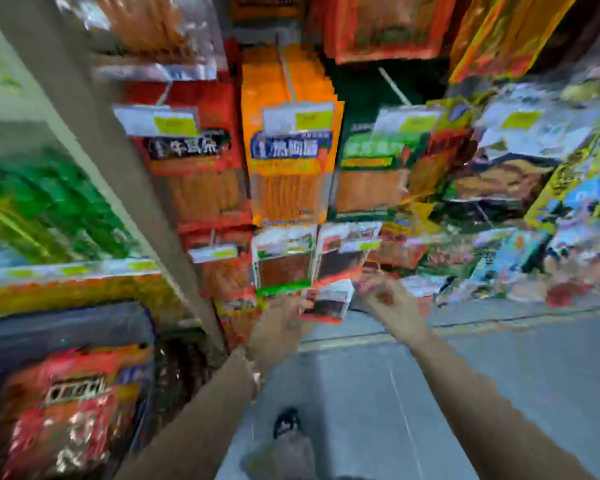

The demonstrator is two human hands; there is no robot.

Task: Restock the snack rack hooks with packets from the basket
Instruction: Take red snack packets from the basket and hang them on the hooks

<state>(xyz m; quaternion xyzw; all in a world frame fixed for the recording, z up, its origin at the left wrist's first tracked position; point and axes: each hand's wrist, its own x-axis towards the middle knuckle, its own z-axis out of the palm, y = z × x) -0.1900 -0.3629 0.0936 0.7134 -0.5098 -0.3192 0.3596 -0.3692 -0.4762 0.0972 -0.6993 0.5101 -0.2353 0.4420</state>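
The frame is heavily blurred. My left hand (280,318) holds a small red, white and dark snack packet (331,301) low in front of the snack rack (284,168). My right hand (387,299) reaches in just right of that packet, near its edge; its fingers are too smeared to read, and I cannot tell if it touches the packet. Above hang rows of packets on hooks: red ones (194,157), orange ones (290,147), green ones (378,157). Directly above my hands hang two small packets (284,261) like the one I hold. A bare hook (394,86) shows above the green packets.
A grey upright post (118,161) divides the rack from shelves at the left. A dark basket (66,393) with red packets sits at the lower left. More mixed packets (534,161) hang at the right. Grey tiled floor (430,393) and my shoe (286,422) lie below.
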